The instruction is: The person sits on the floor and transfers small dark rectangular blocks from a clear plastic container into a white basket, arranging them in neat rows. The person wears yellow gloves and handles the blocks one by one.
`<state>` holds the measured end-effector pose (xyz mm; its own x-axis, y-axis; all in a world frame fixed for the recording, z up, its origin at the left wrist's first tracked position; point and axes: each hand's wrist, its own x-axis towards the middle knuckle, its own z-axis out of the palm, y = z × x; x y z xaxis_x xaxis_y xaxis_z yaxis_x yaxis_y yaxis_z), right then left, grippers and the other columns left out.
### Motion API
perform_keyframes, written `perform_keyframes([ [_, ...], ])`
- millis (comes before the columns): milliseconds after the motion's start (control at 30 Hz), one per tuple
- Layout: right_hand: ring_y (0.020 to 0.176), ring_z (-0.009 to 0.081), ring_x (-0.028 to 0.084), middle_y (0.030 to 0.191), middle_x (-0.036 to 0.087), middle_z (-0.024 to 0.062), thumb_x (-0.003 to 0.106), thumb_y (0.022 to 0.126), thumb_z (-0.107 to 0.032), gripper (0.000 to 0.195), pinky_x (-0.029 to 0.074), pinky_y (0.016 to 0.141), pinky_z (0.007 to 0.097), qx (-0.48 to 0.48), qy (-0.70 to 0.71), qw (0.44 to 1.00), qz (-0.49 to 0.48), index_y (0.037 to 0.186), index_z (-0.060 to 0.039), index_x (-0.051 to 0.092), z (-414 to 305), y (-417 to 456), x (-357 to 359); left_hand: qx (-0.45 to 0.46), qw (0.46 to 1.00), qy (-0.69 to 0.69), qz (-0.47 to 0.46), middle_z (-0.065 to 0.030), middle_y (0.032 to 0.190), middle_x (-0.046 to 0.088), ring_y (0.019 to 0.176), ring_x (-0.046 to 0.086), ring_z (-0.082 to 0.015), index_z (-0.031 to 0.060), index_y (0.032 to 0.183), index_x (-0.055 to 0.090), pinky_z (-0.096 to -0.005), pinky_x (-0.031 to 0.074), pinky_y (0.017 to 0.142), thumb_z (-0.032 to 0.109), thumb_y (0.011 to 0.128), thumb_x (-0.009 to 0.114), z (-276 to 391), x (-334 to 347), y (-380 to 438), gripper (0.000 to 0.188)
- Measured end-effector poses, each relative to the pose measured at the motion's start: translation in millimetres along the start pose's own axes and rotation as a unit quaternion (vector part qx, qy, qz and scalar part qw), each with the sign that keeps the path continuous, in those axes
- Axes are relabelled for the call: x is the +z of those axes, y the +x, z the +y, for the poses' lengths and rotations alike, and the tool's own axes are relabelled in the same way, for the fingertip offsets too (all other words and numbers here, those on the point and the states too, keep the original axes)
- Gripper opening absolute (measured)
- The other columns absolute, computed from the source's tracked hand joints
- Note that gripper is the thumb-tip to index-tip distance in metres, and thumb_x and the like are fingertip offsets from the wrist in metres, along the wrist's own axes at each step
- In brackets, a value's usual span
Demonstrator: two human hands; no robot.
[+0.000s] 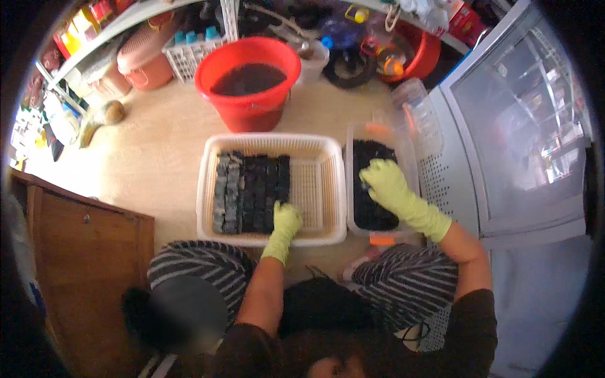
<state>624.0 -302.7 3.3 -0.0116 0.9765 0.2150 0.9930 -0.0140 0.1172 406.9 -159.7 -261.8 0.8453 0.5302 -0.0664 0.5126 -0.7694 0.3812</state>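
Note:
A white plastic slatted basket (319,236) lies on the floor before me. Rows of black, soil-like blocks (255,189) fill its left and middle parts. My left hand (287,223), in a pale yellow-green rubber glove, rests at the right edge of these rows; its fingers are curled, and whether they hold anything is hidden. To the right is a clear plastic bin (410,160) with black, loose-looking material (375,208) in it. My right hand (385,182), gloved alike, is over that material with bent fingers. Its grip is hidden by the glove.
A red bucket (255,113) with dark contents stands behind the basket. Along the right is a pale glass-fronted cabinet (515,118); a wooden cabinet (90,236) is at left. A gourd (101,120) lies on the floor. Shelving with containers lines the back.

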Motion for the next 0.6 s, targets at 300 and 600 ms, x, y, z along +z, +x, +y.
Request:
perform_keyframes([
  [300,0.087,0.0345,0.066,0.091,0.065,0.0141,0.068,0.073,-0.012,0.024,0.053,0.070,0.0460,0.040,0.148,0.969,-0.194,0.095,-0.0069,0.060,-101,55,152,-0.280,0.800,-0.293,0.442,-0.0083,0.085,0.070,0.081,0.063,-0.0257,0.0048,0.089,0.071,-0.0379,0.050,0.078,0.003,0.083,0.058,-47,-36,20,0.014],
  [600,0.093,0.0326,0.067,0.094,0.068,0.0139,0.073,0.070,-0.008,0.030,0.054,0.073,0.0424,0.169,0.148,0.928,-0.297,0.099,-0.0051,0.064,-169,39,255,-0.270,0.841,-0.277,0.378,-0.0086,0.087,0.071,0.082,0.063,-0.0253,0.0051,0.090,0.072,-0.0367,0.051,0.079,0.003,0.082,0.057,-41,-32,12,0.017],
])
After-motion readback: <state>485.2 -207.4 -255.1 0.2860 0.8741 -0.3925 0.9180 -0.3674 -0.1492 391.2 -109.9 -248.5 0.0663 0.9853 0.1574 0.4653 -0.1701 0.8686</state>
